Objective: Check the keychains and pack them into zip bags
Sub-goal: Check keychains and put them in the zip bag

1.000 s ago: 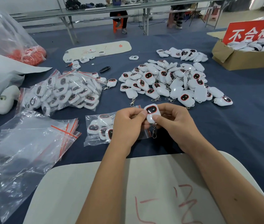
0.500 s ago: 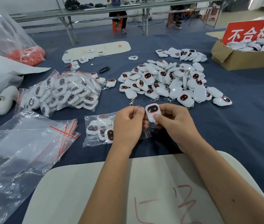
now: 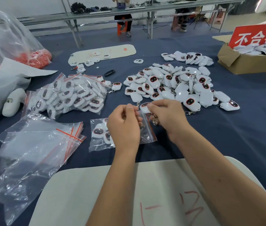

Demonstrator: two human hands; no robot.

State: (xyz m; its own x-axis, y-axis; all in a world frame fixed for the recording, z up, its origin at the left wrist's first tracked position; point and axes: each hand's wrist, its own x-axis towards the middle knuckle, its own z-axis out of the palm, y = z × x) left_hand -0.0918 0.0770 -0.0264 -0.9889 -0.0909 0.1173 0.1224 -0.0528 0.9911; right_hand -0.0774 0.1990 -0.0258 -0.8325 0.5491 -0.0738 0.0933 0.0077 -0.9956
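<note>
**Keychain going into the zip bag**

The right hand [image 3: 168, 118] is pinching a white keychain [image 3: 145, 107] btwn thumb and fingertips, face tipped up and away, metal clip dangling under the palm. It's hovering right at the mouth of the zip bag [image 3: 121, 136], prob. so it can drop straight in. The left hand [image 3: 124, 126] is pinching the bag's top edge, fingers curled, thumb pressed to forefinger, holding the mouth open w/ the rest of the bag lying flat on the blue cloth [image 3: 227, 136]. A few keychains are already sitting inside, at the bag's left end.

Just beyond the hands, the loose pile of keychains [image 3: 178, 85] is lying w/in easy reach to the far right – likely the unchecked stock. To the far left, filled bags [image 3: 67, 95] are stacking up. Near left, a sheaf of empty zip bags [image 3: 36, 144] is waiting, red seals fanned out. Far right, a cardboard box [image 3: 243, 62] w/ a red sign is holding more keychains, apart from the rest; looks like a rejects bin, though that's a guess. A white board [image 3: 96, 193] is lying nearest the person, under the forearms.
</note>
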